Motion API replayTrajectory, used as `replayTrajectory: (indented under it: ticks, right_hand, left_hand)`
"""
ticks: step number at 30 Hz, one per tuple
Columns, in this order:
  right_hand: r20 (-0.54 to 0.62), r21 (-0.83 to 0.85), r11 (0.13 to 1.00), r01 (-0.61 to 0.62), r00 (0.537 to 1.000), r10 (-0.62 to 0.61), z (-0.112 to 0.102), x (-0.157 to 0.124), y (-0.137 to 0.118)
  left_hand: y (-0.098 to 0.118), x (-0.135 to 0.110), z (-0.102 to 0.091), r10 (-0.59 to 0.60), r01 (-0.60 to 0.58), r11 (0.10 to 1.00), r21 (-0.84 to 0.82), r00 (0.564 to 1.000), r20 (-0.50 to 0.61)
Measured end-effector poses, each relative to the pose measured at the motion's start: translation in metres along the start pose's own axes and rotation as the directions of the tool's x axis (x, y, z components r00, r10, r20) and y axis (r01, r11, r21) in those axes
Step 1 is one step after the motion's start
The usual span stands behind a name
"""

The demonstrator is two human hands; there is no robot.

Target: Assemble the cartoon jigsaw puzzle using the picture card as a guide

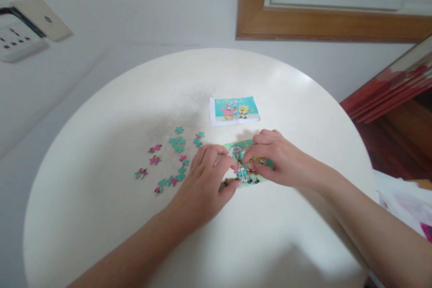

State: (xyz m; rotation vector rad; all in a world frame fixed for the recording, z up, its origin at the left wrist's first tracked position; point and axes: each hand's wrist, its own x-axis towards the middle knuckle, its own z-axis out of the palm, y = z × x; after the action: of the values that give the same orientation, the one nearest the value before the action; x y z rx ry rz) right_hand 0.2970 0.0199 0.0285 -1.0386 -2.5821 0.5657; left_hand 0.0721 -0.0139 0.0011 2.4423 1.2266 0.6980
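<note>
A partly assembled cartoon jigsaw puzzle [240, 172] lies on the white round table, partly covered by my fingers. My left hand [211, 173] is curled at its left side, thumb and index finger bent toward each other on the puzzle. From the right, my right hand [275, 157] rests over the puzzle with its fingertips pinched close together on the pieces near the middle. Whatever lies exactly under the fingertips is hidden. Left of my left hand are scattered loose jigsaw pieces [177, 140], teal and pink. A printed reference picture [236, 110] lies just beyond the puzzle.
The round table [111, 225] stands against a white wall with a power socket [20, 36] at the left. A wood-framed window [330, 22] is above right. Red fabric [388, 90] hangs at the right, with papers [401, 202] below it beside the table.
</note>
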Motion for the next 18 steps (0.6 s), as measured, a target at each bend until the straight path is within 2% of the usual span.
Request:
replayTrajectory:
  ticks: [5, 18]
  right_hand:
    - [0.045, 0.015, 1.0, -0.001, 0.999, 0.001, 0.0023, -0.0003, -0.0001]
    - [0.048, -0.01, 1.0, 0.005, 0.999, -0.004, 0.0069, 0.0019, -0.004]
  left_hand:
    - [-0.0008, -0.0004, 0.0003, 0.003, -0.003, 1.0, 0.019, 1.0, 0.009]
    - [-0.0006, -0.0011, 0.0005, 0.008, -0.008, 1.0, 0.024, 1.0, 0.021]
